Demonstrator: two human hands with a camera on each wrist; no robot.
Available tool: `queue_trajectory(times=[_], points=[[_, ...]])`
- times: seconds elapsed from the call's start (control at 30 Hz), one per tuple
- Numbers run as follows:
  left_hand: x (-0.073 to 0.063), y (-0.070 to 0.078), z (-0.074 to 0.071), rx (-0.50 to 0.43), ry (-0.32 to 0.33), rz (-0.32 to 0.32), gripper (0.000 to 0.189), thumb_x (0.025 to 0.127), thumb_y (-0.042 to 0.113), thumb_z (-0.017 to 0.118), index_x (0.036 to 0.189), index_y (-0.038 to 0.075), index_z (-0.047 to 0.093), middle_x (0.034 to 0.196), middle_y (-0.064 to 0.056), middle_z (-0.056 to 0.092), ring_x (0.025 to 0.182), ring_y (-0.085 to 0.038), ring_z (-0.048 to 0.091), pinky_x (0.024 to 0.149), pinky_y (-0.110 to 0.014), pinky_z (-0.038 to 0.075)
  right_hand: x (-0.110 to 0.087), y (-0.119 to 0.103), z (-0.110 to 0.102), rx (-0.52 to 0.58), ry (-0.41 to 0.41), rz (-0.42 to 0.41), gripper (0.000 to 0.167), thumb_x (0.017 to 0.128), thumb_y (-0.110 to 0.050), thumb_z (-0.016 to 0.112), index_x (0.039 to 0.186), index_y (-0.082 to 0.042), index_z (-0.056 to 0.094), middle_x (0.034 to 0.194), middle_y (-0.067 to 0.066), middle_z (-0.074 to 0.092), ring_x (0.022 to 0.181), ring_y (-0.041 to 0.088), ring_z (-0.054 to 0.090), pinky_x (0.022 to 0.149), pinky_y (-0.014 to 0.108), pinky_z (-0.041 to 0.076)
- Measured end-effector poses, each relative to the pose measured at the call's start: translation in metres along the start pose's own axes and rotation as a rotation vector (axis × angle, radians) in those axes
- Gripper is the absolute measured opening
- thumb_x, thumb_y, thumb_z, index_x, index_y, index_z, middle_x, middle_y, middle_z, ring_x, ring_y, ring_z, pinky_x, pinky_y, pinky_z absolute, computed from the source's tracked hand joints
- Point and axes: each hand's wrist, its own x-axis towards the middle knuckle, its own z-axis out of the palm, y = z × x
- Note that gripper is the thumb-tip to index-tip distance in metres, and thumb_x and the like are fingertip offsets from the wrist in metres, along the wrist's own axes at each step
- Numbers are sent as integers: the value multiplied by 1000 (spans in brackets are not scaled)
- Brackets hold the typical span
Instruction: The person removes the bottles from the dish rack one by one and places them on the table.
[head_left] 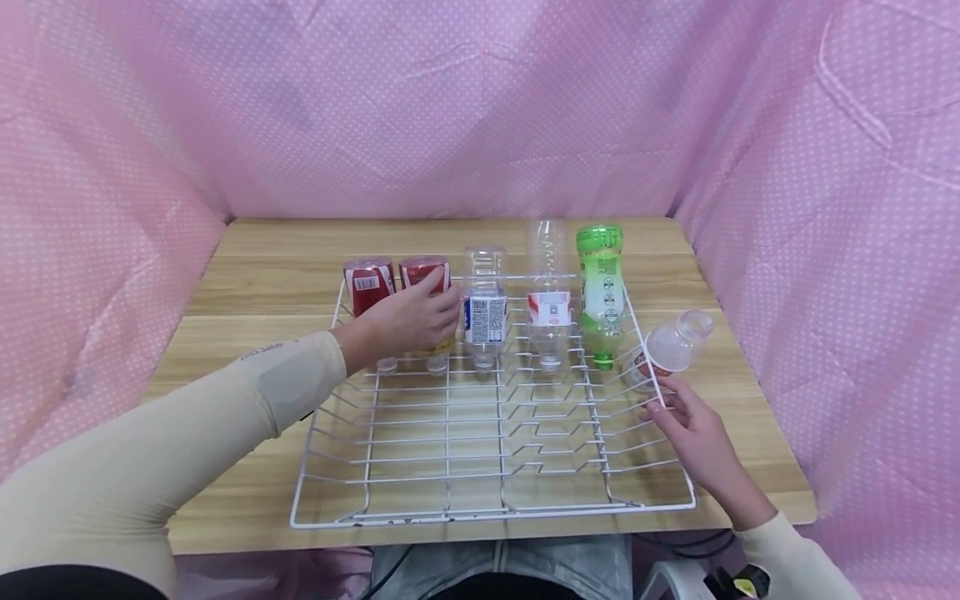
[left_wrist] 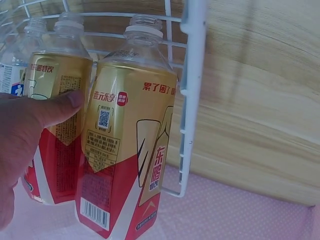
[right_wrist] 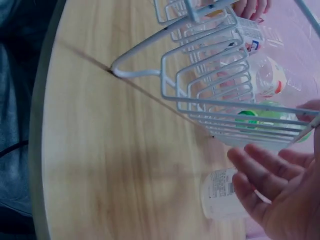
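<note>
My left hand (head_left: 415, 315) grips an upside-down red-and-gold bottle (head_left: 425, 265) in the white wire rack (head_left: 495, 510). The left wrist view shows my thumb across that bottle's label (left_wrist: 62, 130). A matching bottle (head_left: 369, 283) stands inverted at its left. Rightward along the back row come a clear bottle with a blue-and-white label (head_left: 485, 317), a taller clear bottle (head_left: 549, 308) and a green bottle (head_left: 600, 292), all neck down. My right hand (head_left: 693, 429) is at the rack's right rim, fingers loosely extended. Just outside that rim is a clear bottle with a label (head_left: 672, 343).
The rack stands on a wooden table (head_left: 255, 350), its front rim close to the table's near edge. Pink dotted cloth (head_left: 480, 108) hangs round the back and sides. Dark cables (head_left: 693, 546) lie below the near edge at the right.
</note>
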Motion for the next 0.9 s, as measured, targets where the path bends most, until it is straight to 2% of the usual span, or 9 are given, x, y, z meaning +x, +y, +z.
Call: queue_trajectory(times=[0.13, 0.23, 0.43, 0.57, 0.67, 0.77, 0.9], points=[[-3, -1, -4, 0, 18, -9, 88, 69, 30, 92, 146, 21, 51, 148, -9, 52, 137, -34, 40, 113, -64, 30, -2, 3, 2, 102, -42, -88, 60, 101, -2, 59, 155, -5, 33, 134, 25, 57, 98, 12, 70, 78, 24, 58], [-6, -2, -8, 4, 27, -20, 90, 67, 30, 93, 147, 21, 51, 147, -9, 53, 137, -34, 40, 112, -63, 31, -4, 3, 2, 171, -98, -145, 74, 97, 5, 60, 160, -8, 23, 141, 16, 52, 105, 13, 68, 80, 24, 58], [-14, -3, -19, -12, 37, -50, 97, 64, 33, 94, 149, 21, 49, 148, -11, 52, 138, -36, 40, 112, -65, 29, -7, 5, 4, 318, -185, -243, 81, 89, 18, 54, 159, 1, 16, 152, 5, 40, 118, 20, 62, 86, 28, 56], [-17, -1, -26, -28, 68, -70, 99, 63, 32, 95, 148, 17, 49, 147, -14, 52, 137, -37, 40, 112, -64, 30, -9, 10, 7, 527, -243, -252, 84, 87, 22, 46, 159, 3, 8, 153, 8, 35, 128, 21, 55, 93, 33, 55], [-20, 2, -29, -36, 104, -94, 97, 62, 32, 95, 147, 16, 50, 145, -14, 54, 136, -36, 41, 110, -63, 33, -9, 12, 8, 701, -301, -207, 84, 90, 21, 41, 161, -2, 2, 157, 9, 28, 136, 23, 49, 99, 39, 52], [-25, 4, -30, -49, 140, -126, 93, 63, 32, 95, 144, 15, 53, 142, -13, 56, 134, -35, 43, 109, -62, 35, -9, 13, 9, 796, -327, -161, 85, 92, 19, 40, 162, -7, -1, 159, 7, 26, 139, 24, 45, 101, 43, 50], [-30, 4, -32, -57, 170, -159, 90, 62, 29, 95, 142, 16, 56, 140, -13, 58, 132, -34, 45, 109, -61, 36, -9, 14, 12, 860, -337, -187, 86, 91, 21, 39, 161, -5, -4, 157, 4, 31, 139, 24, 45, 102, 43, 50]])
